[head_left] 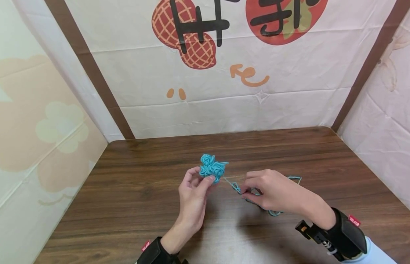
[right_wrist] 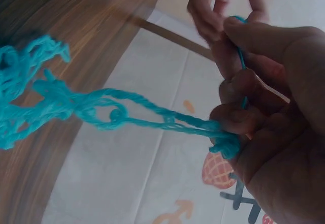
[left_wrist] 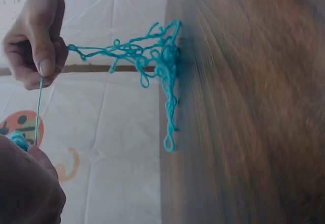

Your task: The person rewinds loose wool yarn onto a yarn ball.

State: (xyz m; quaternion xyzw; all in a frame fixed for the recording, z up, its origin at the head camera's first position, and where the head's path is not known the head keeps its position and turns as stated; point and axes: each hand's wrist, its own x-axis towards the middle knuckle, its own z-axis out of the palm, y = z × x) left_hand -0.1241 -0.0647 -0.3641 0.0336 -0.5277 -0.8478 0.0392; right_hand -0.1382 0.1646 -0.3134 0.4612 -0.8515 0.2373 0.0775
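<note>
My left hand (head_left: pixel 198 181) pinches a small bundle of teal yarn (head_left: pixel 212 167) just above the wooden table (head_left: pixel 142 205), near its middle. A thin strand (head_left: pixel 228 181) runs from the bundle to my right hand (head_left: pixel 249 189), which pinches it between thumb and fingers. Behind the right hand a loose tangle of the same teal yarn (head_left: pixel 292 179) trails onto the table. In the left wrist view the right hand (left_wrist: pixel 38 56) grips the strand and the tangle (left_wrist: pixel 160 64) lies on the wood. In the right wrist view the yarn chain (right_wrist: pixel 137 115) stretches from my fingers (right_wrist: pixel 238 120).
Cloth-covered walls close in the table on the left, back and right: a printed back wall (head_left: pixel 224 73) and a pale left panel (head_left: pixel 33 146). Black wrist straps (head_left: pixel 340 238) sit on both forearms. Bare wood (head_left: pixel 125 165) surrounds the hands.
</note>
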